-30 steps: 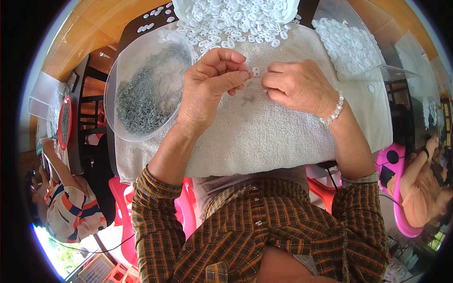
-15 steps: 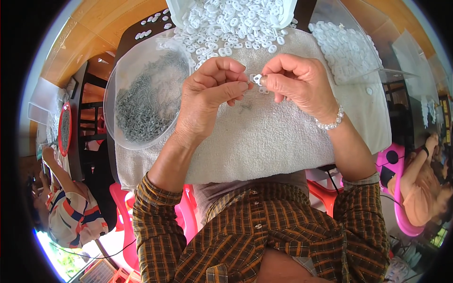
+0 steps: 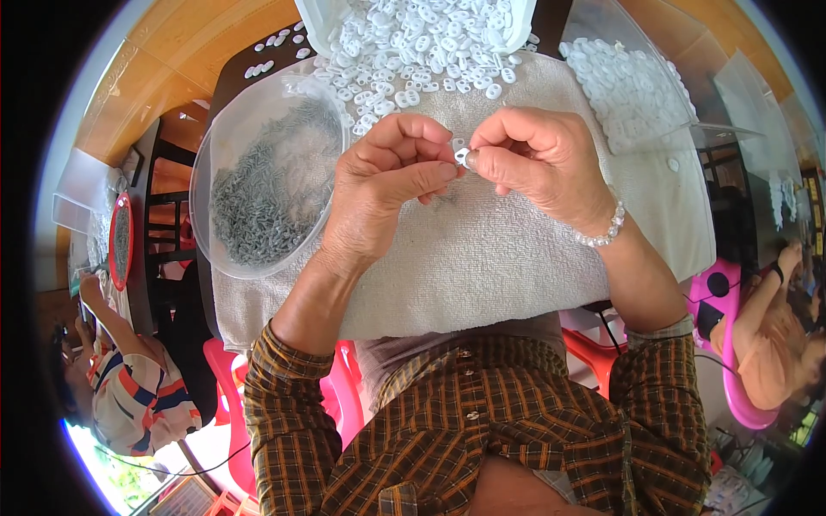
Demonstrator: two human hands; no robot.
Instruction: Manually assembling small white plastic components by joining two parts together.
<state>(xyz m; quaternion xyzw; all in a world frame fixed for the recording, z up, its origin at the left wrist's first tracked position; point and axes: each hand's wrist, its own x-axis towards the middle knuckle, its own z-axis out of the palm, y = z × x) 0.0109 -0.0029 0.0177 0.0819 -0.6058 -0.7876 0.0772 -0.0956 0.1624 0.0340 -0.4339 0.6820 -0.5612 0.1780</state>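
Above the far middle of the towel (image 3: 482, 267), my two hands meet fingertip to fingertip. Between the thumb and fingers of my right hand (image 3: 546, 163) is a small white oval piece with holes (image 3: 462, 157). My left hand (image 3: 383, 181) is closed in a pinch right beside that piece; whatever its fingertips hold is too small and covered to make out. A few tiny grey bits (image 3: 446, 199) lie on the towel below the fingertips. Left of my left hand stands a clear round tub (image 3: 200, 202) with many small grey screw-like pieces (image 3: 258, 215) in it.
Beyond my hands, a white tray (image 3: 311, 26) spills many white oval pieces (image 3: 422, 43) onto the towel. At the far right, a clear bin (image 3: 723, 131) holds more of them. People sit at both sides, one (image 3: 142, 387) left and one (image 3: 766, 344) right.
My right hand has moved slightly left, bringing the white piece up against my left fingertips. My left hand has barely moved.
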